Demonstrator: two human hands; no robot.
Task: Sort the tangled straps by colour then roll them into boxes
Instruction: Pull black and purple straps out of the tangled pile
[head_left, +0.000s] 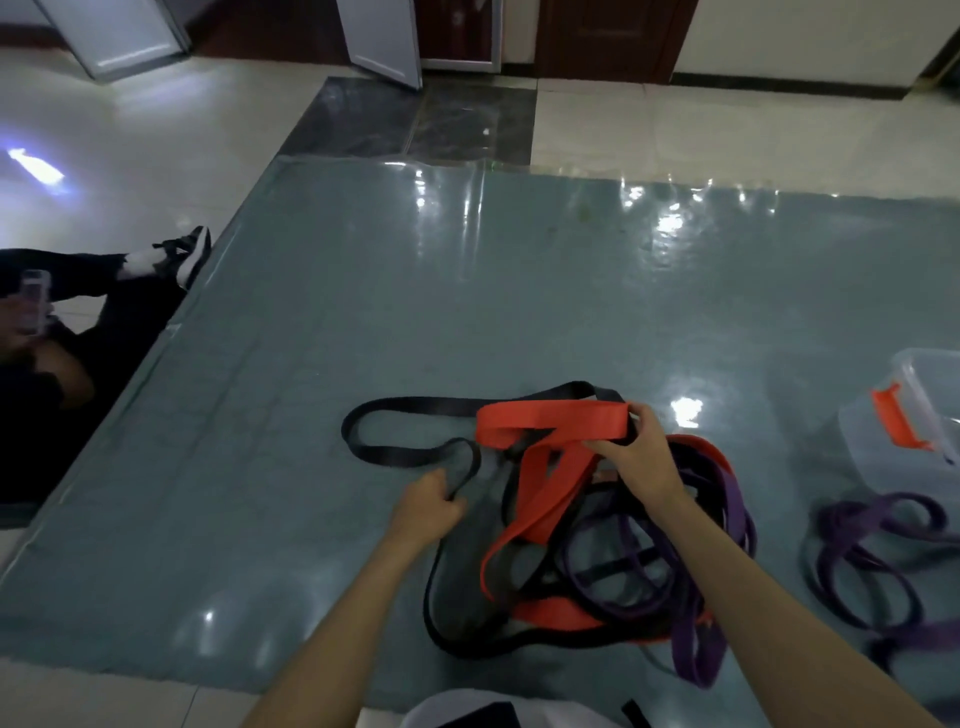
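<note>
A tangle of straps lies on the grey-blue floor mat (467, 291) in front of me. A red strap (545, 423) loops across the top of the tangle, and my right hand (636, 454) grips it at its right end. A black strap (410, 410) runs out to the left in a long loop; my left hand (431, 506) pinches it near the tangle. Purple straps (623, 566) are wound through the lower right of the pile. A separate heap of purple straps (872, 551) lies further right.
A clear plastic box (904, 415) with an orange clasp stands at the right edge of the mat. Another person sits at the left (78, 322), one shoe on the mat's edge. Pale floor tiles surround the mat.
</note>
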